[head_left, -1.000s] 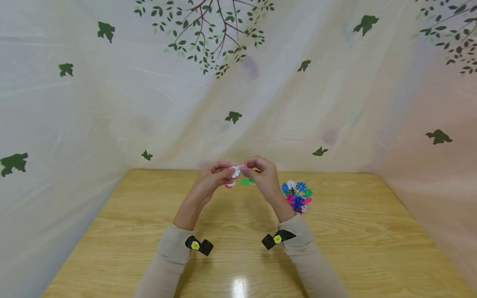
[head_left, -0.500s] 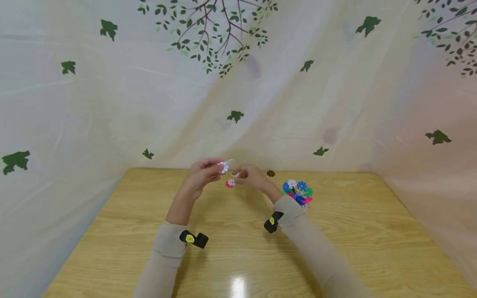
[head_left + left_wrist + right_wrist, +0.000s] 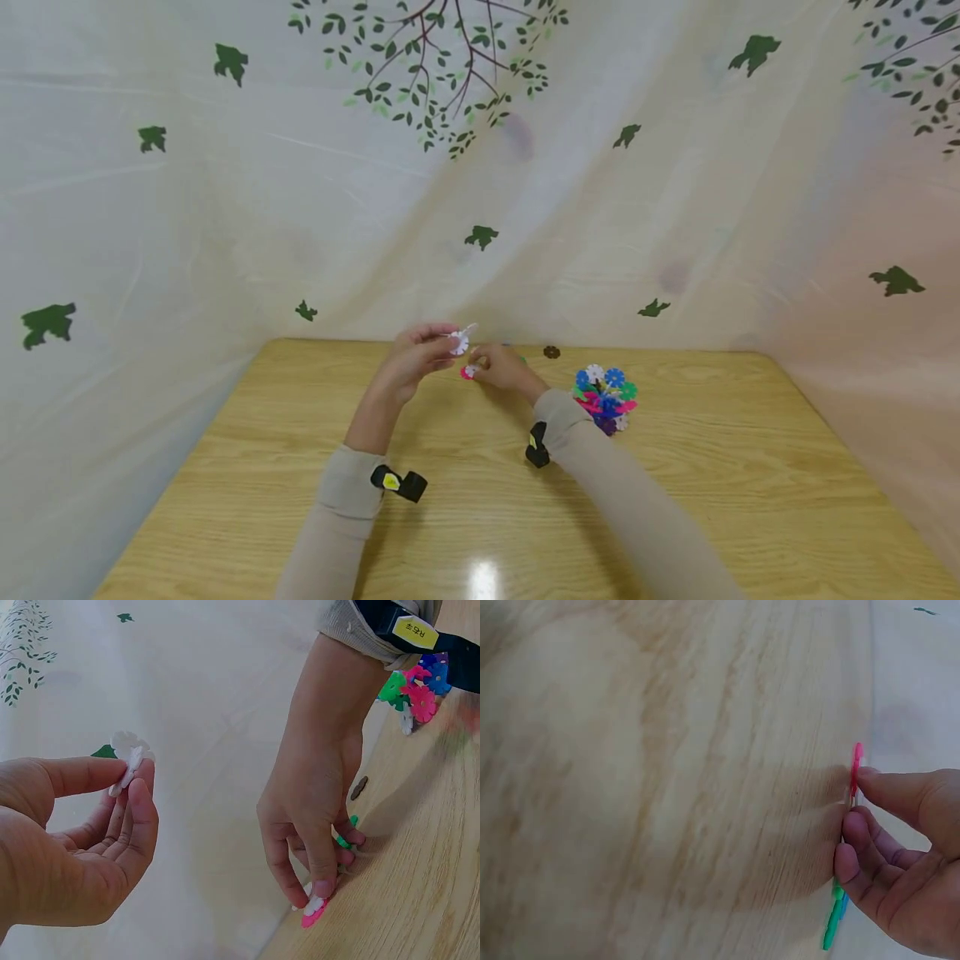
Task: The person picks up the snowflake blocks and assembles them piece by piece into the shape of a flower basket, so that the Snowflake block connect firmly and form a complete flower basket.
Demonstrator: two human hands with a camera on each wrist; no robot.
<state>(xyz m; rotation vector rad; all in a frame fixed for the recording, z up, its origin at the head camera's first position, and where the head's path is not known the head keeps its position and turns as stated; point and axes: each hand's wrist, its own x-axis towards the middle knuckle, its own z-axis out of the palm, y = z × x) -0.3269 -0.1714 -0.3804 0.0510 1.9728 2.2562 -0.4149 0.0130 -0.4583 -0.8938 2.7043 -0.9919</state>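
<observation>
My left hand point(image 3: 411, 360) is raised above the table's far edge and pinches white notched snowflake discs point(image 3: 129, 761), joined at an angle, between thumb and fingers. Lower and to the right, my right hand point(image 3: 504, 369) reaches down to the tabletop. Its thumb and forefinger pinch a white snowflake disc point(image 3: 315, 904) that overlaps a pink disc point(image 3: 310, 919). Under the other fingers of that hand lies a green disc point(image 3: 344, 842), partly covered. A blue disc point(image 3: 844, 906) shows beside the green one in the right wrist view.
A many-coloured cluster of joined snowflake discs point(image 3: 606, 402) stands right of my right hand. Near the back edge lies a brown disc point(image 3: 551, 352). Behind the wooden table point(image 3: 465, 500) hangs a pale curtain point(image 3: 360, 233) printed with leaves and birds.
The hands have parted from the white discs they both held. My left hand keeps the joined white discs, while my right hand has gone down to the white and pink discs on the table.
</observation>
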